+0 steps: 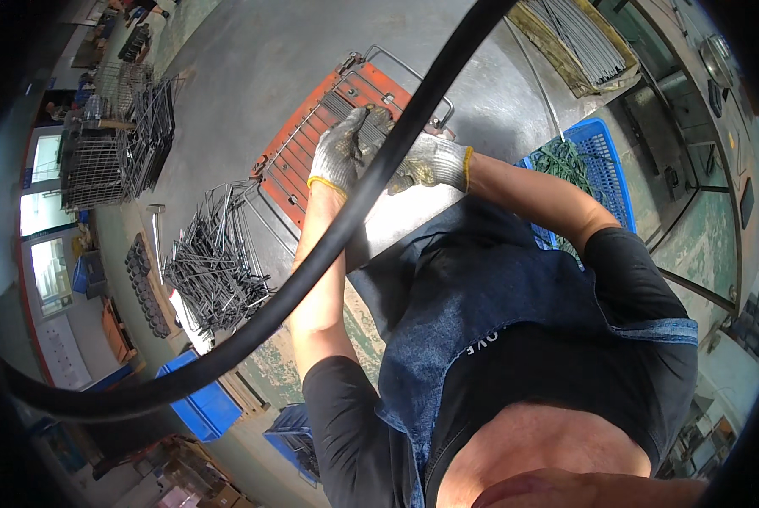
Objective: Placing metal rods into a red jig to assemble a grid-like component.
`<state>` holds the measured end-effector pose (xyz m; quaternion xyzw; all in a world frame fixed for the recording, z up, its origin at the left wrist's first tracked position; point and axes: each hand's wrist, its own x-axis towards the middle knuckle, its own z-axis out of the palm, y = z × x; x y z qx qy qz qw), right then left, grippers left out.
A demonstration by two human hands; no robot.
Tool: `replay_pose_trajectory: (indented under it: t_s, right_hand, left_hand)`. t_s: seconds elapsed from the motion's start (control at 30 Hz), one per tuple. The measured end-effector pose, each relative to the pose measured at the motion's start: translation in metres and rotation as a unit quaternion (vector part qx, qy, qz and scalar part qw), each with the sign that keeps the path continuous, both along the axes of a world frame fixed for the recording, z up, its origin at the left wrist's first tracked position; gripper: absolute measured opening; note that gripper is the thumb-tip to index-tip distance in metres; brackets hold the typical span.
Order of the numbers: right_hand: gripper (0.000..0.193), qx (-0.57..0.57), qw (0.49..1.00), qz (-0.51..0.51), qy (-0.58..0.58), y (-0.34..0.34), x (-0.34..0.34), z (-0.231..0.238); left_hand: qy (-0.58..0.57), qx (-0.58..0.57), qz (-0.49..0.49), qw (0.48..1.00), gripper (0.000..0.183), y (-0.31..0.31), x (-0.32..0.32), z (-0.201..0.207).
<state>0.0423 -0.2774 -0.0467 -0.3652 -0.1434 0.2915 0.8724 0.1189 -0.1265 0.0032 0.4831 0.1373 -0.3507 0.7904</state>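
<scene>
My left hand (337,154), in a dirty white knit glove with a yellow cuff, is closed around a small bundle of thin grey metal rods (369,132). My right hand (434,161), gloved the same way, grips the bundle from the other side. A black cable crosses the view and hides part of the right fingers. Both hands are over the near side of an orange-red jig plate (299,129), which carries metal bars and small fittings. Bent wire frames (379,52) stick out past the plate's edges.
The jig lies on a grey metal table (227,85). Left of it is a heap of bent black wire pieces (214,267). A blue basket (609,173) with green strands stands right. At the far right, a lined tray holds long rods (576,38). The black cable (311,262) arcs across the view.
</scene>
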Motion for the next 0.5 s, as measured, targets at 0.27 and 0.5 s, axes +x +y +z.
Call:
replay_pose_trajectory:
  t_s: [0.27, 0.5]
  right_hand:
    - [0.035, 0.193, 0.947, 0.006, 0.257, 0.001, 0.008, 0.006]
    - [0.03, -0.023, 0.999, -0.048, -0.008, -0.007, 0.001, 0.028]
  left_hand:
    - [-0.03, 0.098, -0.02, 0.995, 0.024, -0.009, 0.01, 0.023]
    - [-0.259, 0.573, -0.221, 0.745, 0.047, -0.019, 0.004, 0.074]
